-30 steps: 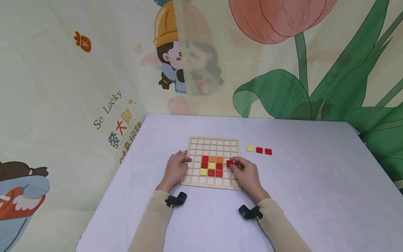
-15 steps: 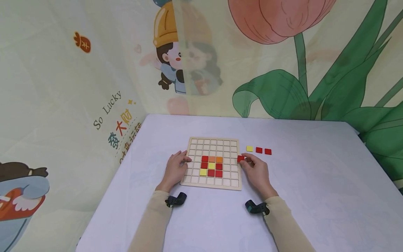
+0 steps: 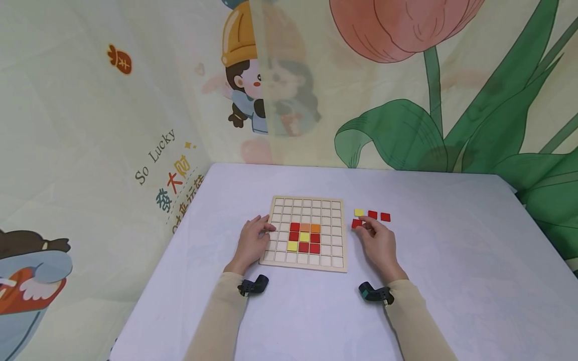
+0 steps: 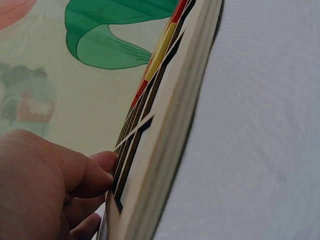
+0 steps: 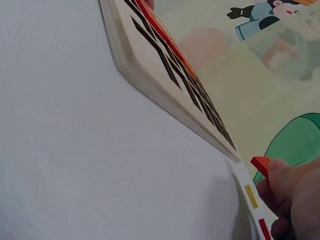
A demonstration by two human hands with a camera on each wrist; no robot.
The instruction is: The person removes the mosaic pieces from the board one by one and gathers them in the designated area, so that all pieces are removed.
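Observation:
A square wooden grid board (image 3: 331, 212) lies on the table. Several red, orange and yellow square tiles fill a block of cells near its middle, among them a yellow tile (image 3: 304, 237). My left hand (image 3: 251, 241) grips the board's left edge, thumb and fingertips at the rim; the left wrist view shows the fingers (image 4: 85, 175) curled there. Off the board's right side, my right hand (image 3: 380, 246) pinches a red tile (image 3: 356, 223) between thumb and fingers. In the right wrist view this held tile (image 5: 260, 165) sticks out past the thumb, above the table.
Just beyond my right hand, a loose yellow tile (image 3: 358, 212) and two red tiles, the nearer one (image 3: 372, 214) and the outer one (image 3: 385, 217), lie in a row. A white cloth covers the table (image 3: 474, 260). A printed curtain (image 3: 298, 150) hangs behind it.
My right hand has moved right with the red tile, from over the board's right columns to beside the loose tiles. My left hand stays at the board's edge.

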